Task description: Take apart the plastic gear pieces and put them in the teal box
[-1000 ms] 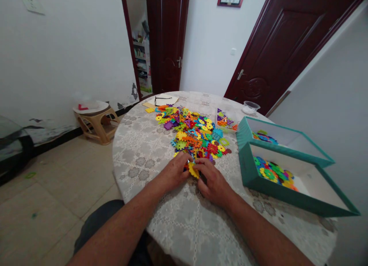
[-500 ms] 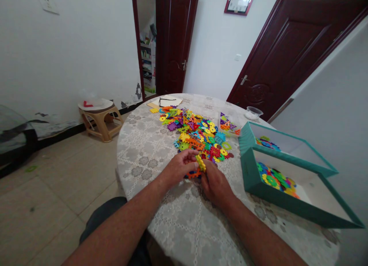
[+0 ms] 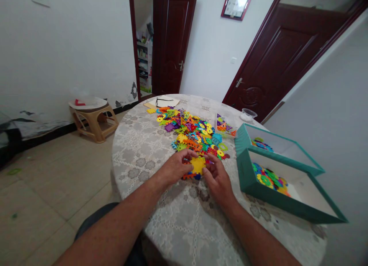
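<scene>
Between my two hands is a yellow square toothed building piece point(image 3: 198, 165), its flat face turned up toward me. My left hand point(image 3: 175, 168) pinches its left side between thumb and fingers. On the right side, my right hand point(image 3: 217, 178) grips the same piece with thumb and fingertips. Just under it lie orange toothed pieces point(image 3: 188, 176) and a bit of dark blue, partly hidden by the hands. Beyond my fingers spreads a heap of colourful plastic gear-like pieces point(image 3: 191, 133) on the patterned tablecloth point(image 3: 138, 151).
To the right stand a green box point(image 3: 267, 199) and its matching lid or second tray point(image 3: 299, 140), both with pieces inside. A clear container of pieces point(image 3: 225, 124) and a clear bowl point(image 3: 248, 112) sit farther back. Glasses point(image 3: 163, 101) lie on paper at the far edge. A stool point(image 3: 96, 122) stands left.
The yellow piece has turned from edge-on to face-up. My right hand has opened out to hold its right side. The whole view has shifted slightly.
</scene>
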`<state>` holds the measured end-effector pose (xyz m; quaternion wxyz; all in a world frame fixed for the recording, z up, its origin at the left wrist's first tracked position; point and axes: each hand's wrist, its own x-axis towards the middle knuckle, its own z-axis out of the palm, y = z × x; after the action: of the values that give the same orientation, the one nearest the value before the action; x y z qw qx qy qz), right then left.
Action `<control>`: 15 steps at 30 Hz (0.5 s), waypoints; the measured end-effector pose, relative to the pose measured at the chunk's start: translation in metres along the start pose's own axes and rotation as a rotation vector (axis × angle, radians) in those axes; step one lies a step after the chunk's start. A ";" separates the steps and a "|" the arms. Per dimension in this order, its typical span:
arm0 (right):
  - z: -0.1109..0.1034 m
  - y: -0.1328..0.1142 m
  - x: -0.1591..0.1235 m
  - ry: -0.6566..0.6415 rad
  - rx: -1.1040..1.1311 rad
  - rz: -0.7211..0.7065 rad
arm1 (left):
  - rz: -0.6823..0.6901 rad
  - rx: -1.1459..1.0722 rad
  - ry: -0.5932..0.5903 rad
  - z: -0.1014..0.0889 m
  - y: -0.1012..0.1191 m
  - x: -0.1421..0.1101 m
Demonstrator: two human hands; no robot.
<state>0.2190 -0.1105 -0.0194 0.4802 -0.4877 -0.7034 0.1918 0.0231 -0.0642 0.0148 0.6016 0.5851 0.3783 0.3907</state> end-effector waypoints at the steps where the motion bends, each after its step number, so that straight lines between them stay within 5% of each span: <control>1: 0.001 0.001 0.000 -0.010 0.080 0.072 | 0.017 0.017 -0.033 -0.001 0.000 0.000; 8: -0.005 0.001 0.007 -0.019 0.365 0.395 | 0.086 0.054 -0.081 -0.003 -0.006 0.000; 11: -0.018 -0.004 0.014 0.028 0.366 0.459 | 0.092 0.052 -0.029 -0.012 -0.008 0.006; 15: -0.030 -0.016 0.024 -0.070 0.353 0.482 | 0.083 0.027 0.060 -0.022 -0.005 0.008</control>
<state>0.2347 -0.1025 0.0183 0.4736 -0.5426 -0.5393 0.4364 0.0061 -0.0477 0.0088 0.5654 0.5961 0.3768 0.4277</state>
